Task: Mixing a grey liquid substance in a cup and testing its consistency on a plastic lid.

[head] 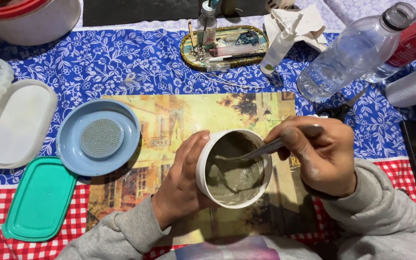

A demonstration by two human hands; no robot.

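My left hand [181,180] wraps around the left side of a white round tub [202,163] tilted toward me, with grey wet paste [234,180] inside. My right hand [321,154] grips a metal spoon [266,148] by its handle. The spoon's bowl is dipped in the paste. The tub is held over a placemat [169,125] printed with a yellowish street picture. Both forearms wear grey sleeves.
A blue round dish [71,144] with a studded disc, a green lid [39,200] and a white oval mould [18,123] lie at the left. A tray of small tools [225,45], clear plastic bottles [352,55], scissors [340,110] and a paper roll [415,86] sit at the back and right.
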